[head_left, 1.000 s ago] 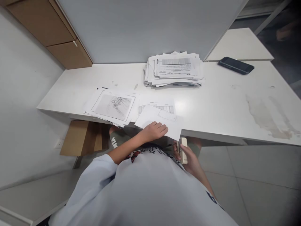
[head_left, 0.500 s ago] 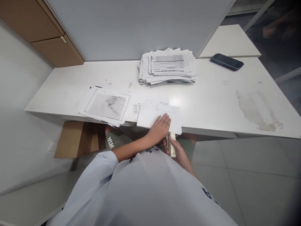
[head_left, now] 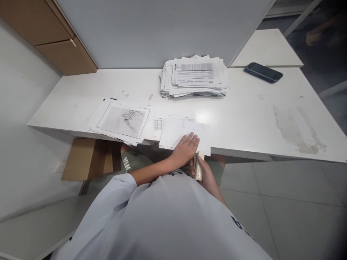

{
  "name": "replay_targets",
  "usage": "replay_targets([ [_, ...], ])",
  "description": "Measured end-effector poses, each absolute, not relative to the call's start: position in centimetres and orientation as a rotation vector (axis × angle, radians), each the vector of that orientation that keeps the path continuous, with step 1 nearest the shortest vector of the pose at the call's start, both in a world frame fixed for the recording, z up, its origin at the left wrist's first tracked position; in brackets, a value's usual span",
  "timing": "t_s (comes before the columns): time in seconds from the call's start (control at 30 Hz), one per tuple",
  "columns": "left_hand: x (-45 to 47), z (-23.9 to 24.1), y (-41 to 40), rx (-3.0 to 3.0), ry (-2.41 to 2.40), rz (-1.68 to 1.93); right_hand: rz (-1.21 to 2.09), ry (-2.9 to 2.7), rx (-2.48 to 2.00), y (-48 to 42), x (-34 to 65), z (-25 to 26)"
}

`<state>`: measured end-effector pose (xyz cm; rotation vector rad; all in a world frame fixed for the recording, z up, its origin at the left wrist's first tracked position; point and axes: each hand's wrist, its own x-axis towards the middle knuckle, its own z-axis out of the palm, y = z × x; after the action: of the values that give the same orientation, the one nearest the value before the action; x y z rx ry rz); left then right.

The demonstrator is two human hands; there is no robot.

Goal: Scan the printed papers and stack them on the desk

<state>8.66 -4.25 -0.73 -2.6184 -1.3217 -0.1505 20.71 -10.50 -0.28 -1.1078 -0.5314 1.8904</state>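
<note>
My left hand (head_left: 185, 151) lies flat on white sheets of paper (head_left: 171, 133) at the desk's front edge, fingers stretched out. Just to its right, my right hand (head_left: 205, 172) is wrapped round a cream-coloured stapler (head_left: 199, 168). The stapler's front end meets the papers' near corner, which juts past the desk edge; whether the sheets sit between its jaws I cannot tell. Under the far side of these sheets lies another printed paper (head_left: 158, 124) with a small table on it. A pile of sheets with a framed sketch (head_left: 123, 121) on top rests to the left.
A thick stack of printed papers (head_left: 195, 76) stands at the back of the white desk (head_left: 238, 115), against a grey panel. A dark phone (head_left: 263, 72) lies at the back right. Cardboard boxes are under the desk (head_left: 78, 159) and at the upper left (head_left: 67, 54).
The sheets under my left hand have shifted slightly to the right, along with both hands and the stapler. My grip is the same. The camera view has moved a little.
</note>
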Motion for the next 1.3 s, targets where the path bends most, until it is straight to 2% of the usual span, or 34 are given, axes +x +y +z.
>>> replay_targets([
  [0.2,8.2,-0.8,-4.7,-2.713,-1.181,-0.235,1.747,-0.356,-1.109,-10.0,20.3,-1.1],
  [0.4,7.3,-0.8,-4.9,-2.769,-1.034,-0.365,1.604,-0.432,-1.115,-9.7,20.7,-1.0],
  [0.53,5.3,-0.3,-4.9,-2.747,-0.877,-0.437,1.593,-0.401,-1.105,-9.6,21.0,-0.5],
  [0.77,3.4,-0.5,-4.6,-2.728,-0.962,-0.434,1.649,-0.407,-1.062,-9.6,20.7,-0.3],
  [1.1,3.1,-0.6,-4.6,-2.646,-0.847,-0.615,1.584,-0.442,-1.046,-9.9,20.3,-0.4],
  [1.2,3.0,0.8,-3.0,-2.577,-0.768,-0.687,1.586,-0.416,-0.992,-9.8,19.9,-0.2],
  [1.3,1.6,4.4,0.2,-2.465,-0.836,-0.831,1.554,-0.369,-0.936,-9.6,20.2,0.0],
])
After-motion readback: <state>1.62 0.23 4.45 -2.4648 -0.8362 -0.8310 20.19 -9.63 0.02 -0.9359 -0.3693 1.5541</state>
